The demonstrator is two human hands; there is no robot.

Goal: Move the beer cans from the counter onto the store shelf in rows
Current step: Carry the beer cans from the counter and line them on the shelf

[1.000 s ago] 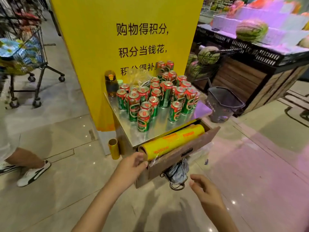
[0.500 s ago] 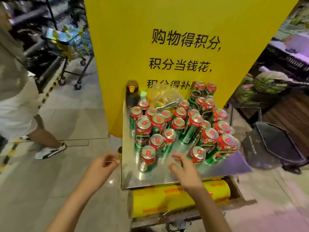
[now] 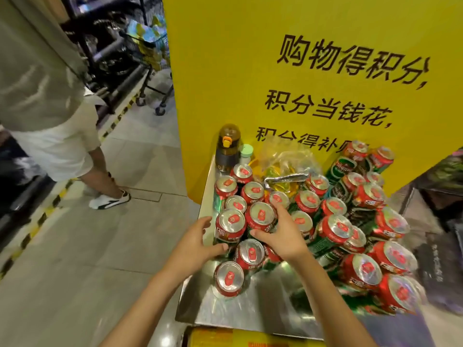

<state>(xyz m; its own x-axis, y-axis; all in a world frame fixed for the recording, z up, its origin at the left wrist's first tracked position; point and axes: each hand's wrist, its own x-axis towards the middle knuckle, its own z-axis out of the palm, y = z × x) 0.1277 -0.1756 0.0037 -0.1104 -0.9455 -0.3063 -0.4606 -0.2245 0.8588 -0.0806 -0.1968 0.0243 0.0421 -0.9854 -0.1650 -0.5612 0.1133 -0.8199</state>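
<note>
The job is looking barely begun. Well over 20 green-and-red beer cans [image 3: 333, 227] are crowding the steel surface [image 3: 263, 304] in front of the yellow sign [image 3: 288, 71], most standing upright and packed shoulder to shoulder, with a few toward the back right leaning or lying on others. No store shelf with set-out rows is showing from here, so I am guessing nearly all of the moving is lying ahead.

Both of the person's hands are reaching into the near-left part of the cluster. The left hand [image 3: 195, 242] is cupping the side of 1 upright can [image 3: 230, 222], thumb curled against the body below and fingers spread beyond its far side, so the grip is looking half closed rather than firm. The right hand [image 3: 281, 229] is wrapping around the neighbouring can [image 3: 261, 216], fingers over the far rim and thumb pressing the near side. Neither can is looking lifted.

Behind the cans, a brown bottle [image 3: 227, 149] and a crumpled clear bag [image 3: 288, 159] are sharing the surface. A bystander [image 3: 50, 116] is standing on the floor to the left, well apart.
</note>
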